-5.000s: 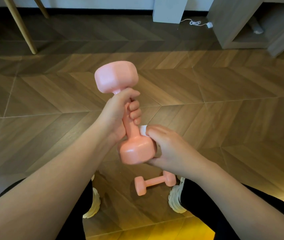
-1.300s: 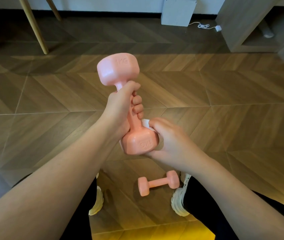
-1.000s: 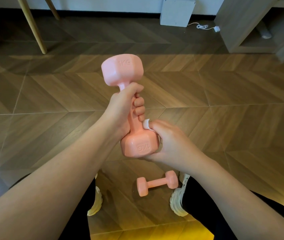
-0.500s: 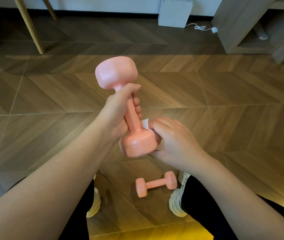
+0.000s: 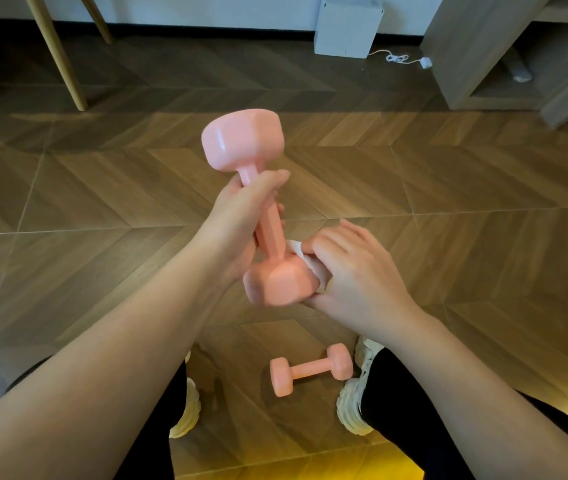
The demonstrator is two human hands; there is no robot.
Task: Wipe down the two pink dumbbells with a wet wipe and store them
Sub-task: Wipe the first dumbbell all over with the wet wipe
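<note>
My left hand [image 5: 237, 220] grips the handle of a pink dumbbell [image 5: 268, 233], held nearly upright above the floor with one head up and away from me. My right hand [image 5: 355, 275] holds a white wet wipe [image 5: 305, 259] pressed against the right side of the lower head; most of the wipe is hidden under the fingers. A second pink dumbbell [image 5: 310, 370] lies on the wooden floor between my feet, close to my right shoe.
My white shoes [image 5: 357, 407] stand on the herringbone wood floor [image 5: 448, 188]. A wooden cabinet with an open shelf [image 5: 504, 57] stands at the far right, a white box [image 5: 346, 26] with a cable by the wall, and wooden furniture legs [image 5: 57, 53] at the far left.
The held dumbbell has turned in my left hand, so the 1KG marks on its heads no longer show. My right hand keeps the wipe on the lower head, its fingers shifted slightly.
</note>
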